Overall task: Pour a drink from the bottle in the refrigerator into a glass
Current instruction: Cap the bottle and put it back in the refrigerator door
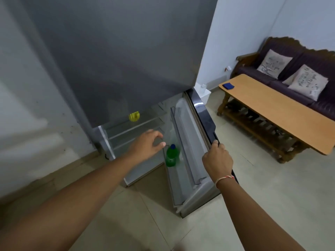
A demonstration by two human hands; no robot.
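Note:
A green bottle (171, 156) with a blue cap stands upright in the lower shelf of the refrigerator door (192, 160), which is swung open. My left hand (147, 144) hovers just left of the bottle's cap with fingers loosely spread, not touching it. My right hand (216, 160) grips the outer edge of the open door. The grey refrigerator (116, 57) fills the upper middle of the view. No glass is in view.
A yellow object (134, 116) sits on an inner fridge shelf. A wooden coffee table (277, 113) with a blue item (228, 86) stands at right, before a dark sofa (297, 77) with two cushions. The floor is tiled.

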